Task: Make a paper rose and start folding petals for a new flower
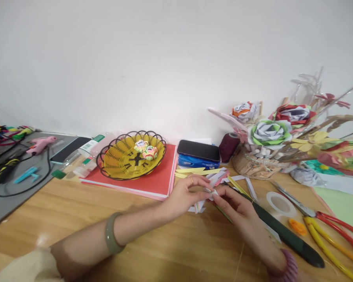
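Observation:
Both hands meet over the wooden table [76, 211] at the middle. My left hand [185, 194], with a ring and a green bangle on the wrist, pinches a small folded paper piece [208, 190]. My right hand [233, 201] pinches the same piece from the right side. Below the fingers hang coloured paper strips [199, 206]. More loose strips [194, 171], yellow, white and pink, lie just behind the hands.
A yellow wire basket [114, 156] with two small paper flowers stands on a red book [159, 178]. A black case [198, 150] is behind; a paper-flower bouquet [270, 133], tape roll [279, 203], scissors [326, 219] and a dark ruler [285, 235] lie right. A glue gun [39, 144] lies far left.

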### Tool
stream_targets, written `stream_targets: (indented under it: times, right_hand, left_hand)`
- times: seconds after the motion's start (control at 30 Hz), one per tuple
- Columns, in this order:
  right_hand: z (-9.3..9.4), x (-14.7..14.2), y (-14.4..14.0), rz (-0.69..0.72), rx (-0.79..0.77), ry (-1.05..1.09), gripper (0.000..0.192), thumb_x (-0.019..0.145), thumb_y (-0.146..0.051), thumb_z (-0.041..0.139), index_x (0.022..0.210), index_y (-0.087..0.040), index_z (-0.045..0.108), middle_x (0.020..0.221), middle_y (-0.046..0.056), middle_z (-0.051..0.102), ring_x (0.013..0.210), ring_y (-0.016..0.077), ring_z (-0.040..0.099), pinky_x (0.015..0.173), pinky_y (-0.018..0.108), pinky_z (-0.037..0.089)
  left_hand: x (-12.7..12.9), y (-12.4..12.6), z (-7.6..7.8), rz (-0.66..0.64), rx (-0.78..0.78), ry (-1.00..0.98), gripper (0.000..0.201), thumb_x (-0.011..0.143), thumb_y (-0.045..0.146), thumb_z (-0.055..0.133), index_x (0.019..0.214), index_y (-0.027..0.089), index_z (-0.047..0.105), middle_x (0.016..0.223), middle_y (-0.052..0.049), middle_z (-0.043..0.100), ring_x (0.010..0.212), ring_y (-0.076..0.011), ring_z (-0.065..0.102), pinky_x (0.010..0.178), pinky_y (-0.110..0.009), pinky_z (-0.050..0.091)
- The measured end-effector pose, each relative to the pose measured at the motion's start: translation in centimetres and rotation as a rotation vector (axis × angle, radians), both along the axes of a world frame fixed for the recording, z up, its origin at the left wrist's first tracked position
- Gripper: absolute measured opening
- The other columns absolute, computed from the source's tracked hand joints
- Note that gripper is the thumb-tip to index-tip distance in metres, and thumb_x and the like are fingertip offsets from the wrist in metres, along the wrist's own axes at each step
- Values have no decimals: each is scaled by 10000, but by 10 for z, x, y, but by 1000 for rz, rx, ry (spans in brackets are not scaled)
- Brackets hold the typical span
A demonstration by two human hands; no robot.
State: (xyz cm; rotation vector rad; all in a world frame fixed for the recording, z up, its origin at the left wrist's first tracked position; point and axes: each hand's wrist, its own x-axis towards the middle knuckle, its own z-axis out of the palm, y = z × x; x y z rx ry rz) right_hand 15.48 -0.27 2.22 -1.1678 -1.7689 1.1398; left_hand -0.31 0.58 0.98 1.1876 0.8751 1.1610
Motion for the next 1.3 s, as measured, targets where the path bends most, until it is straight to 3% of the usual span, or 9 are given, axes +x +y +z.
stream_targets:
  times: [0.23, 0.47, 0.7, 0.9, 1.3]
  right_hand:
    - [-2, -1, 4, -9, -55, 6, 348, 775, -501, 489, 596, -203, 474, 606, -19, 456, 606, 141, 436, 584, 263, 376]
    - [-6, 2, 4, -13, -56, 35, 337, 779, -479, 499, 590, -202, 464, 609, -21, 447, 609, 137, 424, 579, 263, 367]
    - [-6, 3, 3, -15, -61, 44, 317, 795, -462, 499, 617, -201, 479, 605, -23, 463, 600, 135, 440, 567, 260, 365]
    - [-10, 6, 4, -21, -53, 35, 325, 798, -469, 499, 616, -200, 486, 620, -1, 505, 640, 159, 492, 610, 284, 389]
    - [-10, 5, 2, -62, -40, 34, 294, 798, -428, 504, 611, -202, 489, 593, -12, 515, 588, 138, 470, 555, 260, 367]
  left_hand:
    - [1, 0, 3, -14, -252, -242, 218, 556, 247, 762, 658, 132, 608, 963, -38, 629, 687, -104, 573, 634, -237, 434]
    - [2, -1, 5, 30, -254, -256, 252, 560, 276, 762, 670, 128, 590, 912, -22, 639, 589, -69, 543, 535, -198, 401]
    - [3, -2, 5, 25, -312, -349, 336, 544, 301, 778, 692, 131, 529, 782, -43, 684, 586, -107, 589, 554, -223, 438]
    - [4, -1, 1, 27, -291, -363, 356, 557, 311, 771, 701, 138, 495, 751, -42, 689, 577, -103, 586, 544, -205, 417]
    - [6, -3, -1, 53, -248, -300, 293, 638, 329, 703, 715, 143, 490, 768, -9, 642, 469, -54, 499, 457, -188, 381]
